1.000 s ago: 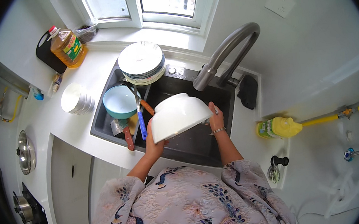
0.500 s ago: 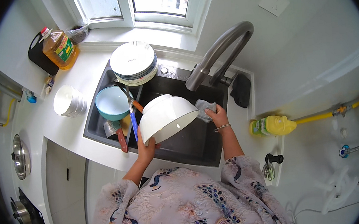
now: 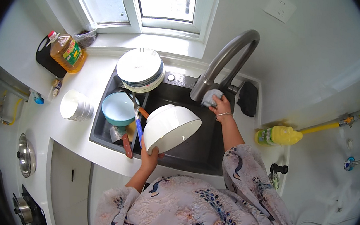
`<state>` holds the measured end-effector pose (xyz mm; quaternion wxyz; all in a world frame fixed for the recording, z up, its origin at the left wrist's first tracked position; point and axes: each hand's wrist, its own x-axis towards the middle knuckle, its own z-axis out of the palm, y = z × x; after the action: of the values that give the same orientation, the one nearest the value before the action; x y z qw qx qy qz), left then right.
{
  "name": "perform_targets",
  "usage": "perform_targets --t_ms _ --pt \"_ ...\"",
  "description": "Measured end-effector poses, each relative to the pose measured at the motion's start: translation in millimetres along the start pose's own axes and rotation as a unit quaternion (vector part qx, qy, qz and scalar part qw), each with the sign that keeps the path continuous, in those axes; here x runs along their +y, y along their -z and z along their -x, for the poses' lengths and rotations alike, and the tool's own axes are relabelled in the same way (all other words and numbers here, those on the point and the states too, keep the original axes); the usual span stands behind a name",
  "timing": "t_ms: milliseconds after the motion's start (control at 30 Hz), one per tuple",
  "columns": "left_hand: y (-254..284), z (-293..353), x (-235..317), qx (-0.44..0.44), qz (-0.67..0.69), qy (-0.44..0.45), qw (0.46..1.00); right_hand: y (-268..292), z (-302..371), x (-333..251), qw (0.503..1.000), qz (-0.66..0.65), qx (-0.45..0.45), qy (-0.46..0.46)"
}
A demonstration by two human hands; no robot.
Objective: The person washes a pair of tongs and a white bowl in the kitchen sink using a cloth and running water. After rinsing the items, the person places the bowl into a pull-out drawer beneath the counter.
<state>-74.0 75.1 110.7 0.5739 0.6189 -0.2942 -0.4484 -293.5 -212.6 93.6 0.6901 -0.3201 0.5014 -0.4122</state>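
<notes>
A large white bowl (image 3: 170, 124) is tilted on its side over the dark sink (image 3: 197, 154), its opening facing down toward me. My left hand (image 3: 150, 156) grips its rim at the lower left. Under the faucet (image 3: 201, 88), my right hand (image 3: 220, 108) holds a grey cloth (image 3: 212, 97), apart from the bowl. In the smaller left basin sit a light-blue bowl (image 3: 120, 107), a cleaver with a reddish handle (image 3: 127, 145) and a blue-handled utensil (image 3: 139, 127). A stack of plates (image 3: 139, 66) stands at the back of the sink.
Stacked white bowls (image 3: 75, 105) stand left of the sink. An oil jug (image 3: 68, 51) and a black cutting board (image 3: 47, 58) are by the back wall. On the right are a dark cloth (image 3: 247, 99) and a yellow detergent bottle (image 3: 279, 136). A pot lid (image 3: 25, 155) lies far left.
My right hand has moved up and away from the white bowl with the cloth, toward the faucet. My left hand keeps hold of the bowl. The whole view has shifted slightly.
</notes>
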Motion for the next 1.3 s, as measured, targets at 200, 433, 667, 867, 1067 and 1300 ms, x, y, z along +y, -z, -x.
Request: perform_targets --t_ms 200,433,667,867,1067,1300 --pt "0.7 -1.3 3.1 0.016 -0.008 -0.013 1.000 5.5 -54.0 13.5 0.977 -0.138 0.080 -0.143" --pt "-11.5 1.3 31.3 0.015 -0.098 -0.050 0.994 -6.5 66.8 16.5 0.977 -0.014 -0.124 -0.172" --pt "-13.6 -4.7 41.0 -0.048 -0.359 -0.292 0.885 6.8 131.3 46.3 0.887 -0.327 -0.304 -0.118" --pt "-9.8 1.8 57.5 -0.052 -0.335 -0.295 0.893 -13.8 164.0 3.0 0.936 -0.246 -0.249 -0.045" --pt "-13.5 14.8 73.5 -0.067 -0.298 -0.272 0.912 -6.6 169.2 6.6 0.927 -0.267 -0.254 -0.070" --pt "-26.3 30.3 82.9 -0.076 -0.251 -0.173 0.949 12.2 175.8 12.2 0.915 -0.286 -0.279 -0.062"
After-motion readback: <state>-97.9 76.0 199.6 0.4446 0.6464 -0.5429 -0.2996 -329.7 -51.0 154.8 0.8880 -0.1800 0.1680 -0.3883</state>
